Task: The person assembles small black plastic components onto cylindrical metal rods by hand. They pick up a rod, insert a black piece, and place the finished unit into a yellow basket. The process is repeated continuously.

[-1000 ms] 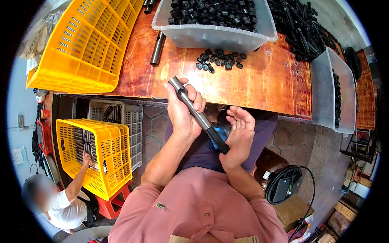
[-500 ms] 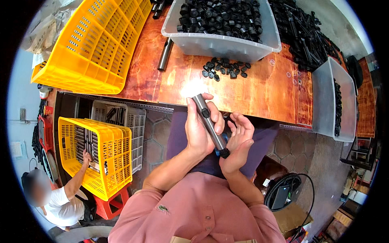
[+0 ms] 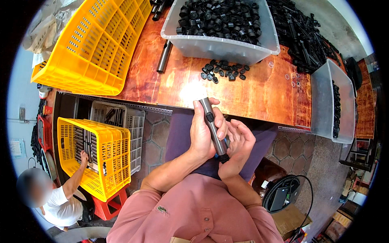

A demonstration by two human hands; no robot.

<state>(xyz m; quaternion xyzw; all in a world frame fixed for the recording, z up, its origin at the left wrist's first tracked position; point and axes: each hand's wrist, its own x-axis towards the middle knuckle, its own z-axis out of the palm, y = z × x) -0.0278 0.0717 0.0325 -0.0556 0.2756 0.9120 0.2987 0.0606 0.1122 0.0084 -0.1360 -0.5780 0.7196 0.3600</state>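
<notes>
My left hand [image 3: 204, 135] is wrapped around a grey metal tube [image 3: 212, 126], which slants from upper left to lower right above my lap. A black oval button-like piece [image 3: 210, 117] sits on the tube's side, and a black cap [image 3: 223, 158] covers its lower end. My right hand [image 3: 240, 148] lies against that lower end, its palm beside the cap and its fingers loosely bent, not wrapped around the tube. A bit of blue shows behind the tube; I cannot tell what it is. Small black caps [image 3: 225, 69] lie scattered on the wooden table [image 3: 150, 87].
A clear bin of black parts [image 3: 227, 45] stands ahead, a loose tube [image 3: 164, 56] beside it. Yellow crates [image 3: 85, 60] are at left, where a person [image 3: 67, 202] reaches into the lower one. Black parts [image 3: 304, 36] are heaped far right, near another clear bin [image 3: 330, 105].
Both hands and the tube have shifted slightly right and down. The fingers of my right hand have come closer to my left fingers. My left hand keeps its grip.
</notes>
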